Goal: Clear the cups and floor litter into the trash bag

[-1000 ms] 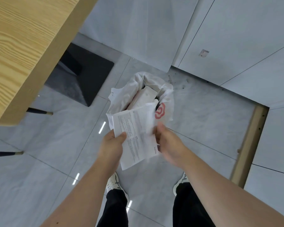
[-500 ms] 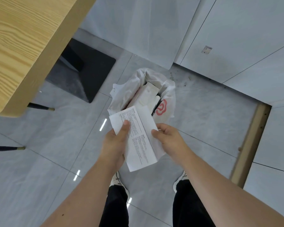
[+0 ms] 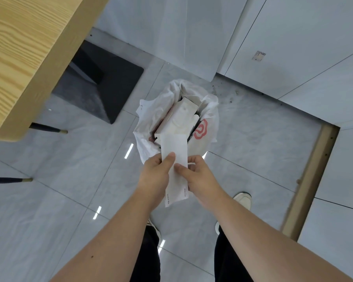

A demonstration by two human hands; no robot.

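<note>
Above the bag [image 3: 209, 117] mouth, a folded paper [image 3: 174, 157] is held lengthwise, its far end over the opening. Left hand [image 3: 156, 178] pinches paper's left edge, thumb on top. Right hand [image 3: 198, 176] pinches the right edge, thumb pressing the fold, fingers curled beneath. Both hands close on the sheet, almost touching. Folding narrow likely serves to fit a slim gap; judgement only.

Bag stands on the floor [image 3: 59, 190] just ahead of the shoes [image 3: 243, 200], plastic rim slumped open, red logo on the near right side. Nearly full: a white box [image 3: 180, 117] lies tilted across the mouth, darker items beside it, not identifiable. That box is the main obstruction; the paper probably has to slide down its near side or rest on top.

No cups visible. Dark specks of grit on tiles near the wall [image 3: 293, 47], beyond the bag; too small to identify.

Table [image 3: 18, 47] edge overhangs upper left, its black base [image 3: 102, 88] behind and left of the bag, apart from it. Two dark chair legs [image 3: 47, 128] at far left. Brass strip [image 3: 310, 180] runs along the right. Nothing blocks the hands' way down to the bag.
</note>
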